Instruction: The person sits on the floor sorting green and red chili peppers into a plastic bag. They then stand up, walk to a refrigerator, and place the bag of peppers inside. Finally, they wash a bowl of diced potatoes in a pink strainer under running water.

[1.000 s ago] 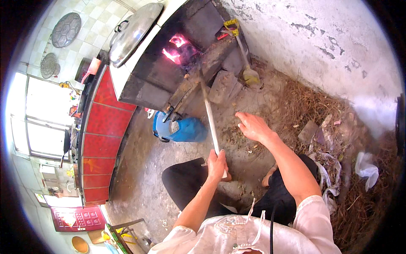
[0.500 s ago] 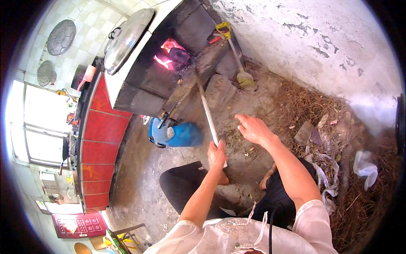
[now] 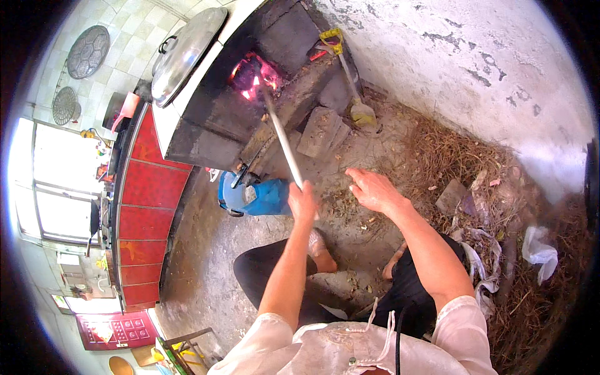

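My left hand [image 3: 302, 201] is closed round the near end of a long, light-coloured metal pole [image 3: 287, 147]. The pole slants up and away to the left, and its darkened far end reaches the mouth of a sooty stove [image 3: 212, 150]. Inside that mouth glows a pinkish-red fire [image 3: 270, 74]; the pole's very tip is lost in the glare. My right hand [image 3: 374, 189] hangs in the air over the floor, fingers loosely stretched out and holding nothing.
A blue plastic container [image 3: 272, 198] stands left of the pole. A yellow-handled shovel [image 3: 347, 72] leans at the stove's right. Dry brown needles [image 3: 444, 137] and a white plastic bag [image 3: 539, 250] lie at right. A large metal lid [image 3: 194, 53] sits on the stove top.
My left hand has pushed forward and left, and the pole's far end has gone further into the stove mouth. The dark lump there no longer shows. My right hand has barely moved.
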`<state>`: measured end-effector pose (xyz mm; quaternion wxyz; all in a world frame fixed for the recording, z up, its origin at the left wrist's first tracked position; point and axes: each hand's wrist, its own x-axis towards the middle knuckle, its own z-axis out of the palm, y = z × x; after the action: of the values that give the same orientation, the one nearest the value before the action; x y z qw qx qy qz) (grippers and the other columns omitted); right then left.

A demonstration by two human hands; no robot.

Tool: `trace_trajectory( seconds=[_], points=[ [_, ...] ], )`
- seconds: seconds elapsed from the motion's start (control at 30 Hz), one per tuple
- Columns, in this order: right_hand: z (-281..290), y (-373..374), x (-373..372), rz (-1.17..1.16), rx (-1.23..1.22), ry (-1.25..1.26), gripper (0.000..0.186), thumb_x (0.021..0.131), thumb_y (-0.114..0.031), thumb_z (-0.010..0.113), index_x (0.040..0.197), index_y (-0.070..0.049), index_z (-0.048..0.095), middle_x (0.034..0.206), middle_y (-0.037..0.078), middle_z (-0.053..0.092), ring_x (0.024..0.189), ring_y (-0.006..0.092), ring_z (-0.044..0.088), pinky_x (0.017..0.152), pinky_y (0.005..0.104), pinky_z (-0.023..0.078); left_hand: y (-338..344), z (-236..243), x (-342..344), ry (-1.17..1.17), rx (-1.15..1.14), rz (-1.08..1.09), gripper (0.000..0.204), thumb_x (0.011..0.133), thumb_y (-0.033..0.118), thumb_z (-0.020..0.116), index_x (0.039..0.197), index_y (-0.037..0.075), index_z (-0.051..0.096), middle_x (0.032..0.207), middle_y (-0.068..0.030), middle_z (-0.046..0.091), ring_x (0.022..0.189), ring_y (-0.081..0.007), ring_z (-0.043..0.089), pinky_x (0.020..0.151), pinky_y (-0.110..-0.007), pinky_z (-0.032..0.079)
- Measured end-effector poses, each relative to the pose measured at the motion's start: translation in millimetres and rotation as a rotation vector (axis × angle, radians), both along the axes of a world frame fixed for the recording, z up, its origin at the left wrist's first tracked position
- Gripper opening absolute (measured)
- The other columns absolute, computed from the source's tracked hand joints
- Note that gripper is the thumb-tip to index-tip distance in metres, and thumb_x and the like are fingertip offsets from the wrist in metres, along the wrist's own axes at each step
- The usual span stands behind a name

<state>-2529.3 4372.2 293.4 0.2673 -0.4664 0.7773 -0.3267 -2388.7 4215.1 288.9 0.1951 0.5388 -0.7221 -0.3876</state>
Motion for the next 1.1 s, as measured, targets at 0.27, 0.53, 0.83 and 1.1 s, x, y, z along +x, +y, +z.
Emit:
trace_trajectory(
  seconds=[0.27, 0.53, 0.83, 1.1],
  points=[
    [-9, -17, 8, 0.026, -0.11, 0.016, 0.037, 0.088, -0.018, 0.054, 0.121, -0.004, 0.047, 0.108, 0.021, 0.06, 0.099, 0.0401, 0.058, 0.082, 0.0489, 0.048, -71, 56, 14, 0.267, 0.399, -0.057, 0.017, 0.091, 0.021, 0.052, 0.082, 0.01, 0.042, 0.056, -0.0008, 0.041, 0.036, -0.0135, 0.039, 0.032, -0.03, 0.034],
    [-9, -21, 10, 0.06, -0.149, 0.059, 0.037, 0.087, -0.016, 0.054, 0.121, -0.003, 0.047, 0.109, 0.021, 0.059, 0.098, 0.0403, 0.057, 0.082, 0.0481, 0.048, -4, 53, 47, 0.429, 0.526, -0.025, 0.017, 0.093, 0.022, 0.051, 0.083, 0.012, 0.041, 0.055, -0.0015, 0.041, 0.036, -0.0142, 0.039, 0.033, -0.031, 0.032],
    [-5, -15, 9, 0.055, -0.117, 0.048, 0.037, 0.087, -0.017, 0.053, 0.121, -0.003, 0.047, 0.11, 0.021, 0.059, 0.098, 0.0399, 0.058, 0.082, 0.0477, 0.048, -16, 15, 29, 0.243, 0.377, -0.057, 0.018, 0.091, 0.021, 0.054, 0.085, 0.008, 0.042, 0.057, -0.0016, 0.044, 0.038, -0.0142, 0.041, 0.035, -0.03, 0.035],
    [-2, -2, 4, 0.02, -0.13, 0.042, 0.038, 0.088, -0.017, 0.053, 0.122, -0.002, 0.048, 0.113, 0.02, 0.059, 0.102, 0.0377, 0.058, 0.086, 0.0456, 0.048, -64, -32, 17, -0.216, 0.037, -0.017, 0.041, 0.085, 0.031, 0.058, 0.1, -0.006, 0.045, 0.091, -0.0306, 0.06, 0.088, -0.0451, 0.057, 0.076, -0.05, 0.046]
  ],
)
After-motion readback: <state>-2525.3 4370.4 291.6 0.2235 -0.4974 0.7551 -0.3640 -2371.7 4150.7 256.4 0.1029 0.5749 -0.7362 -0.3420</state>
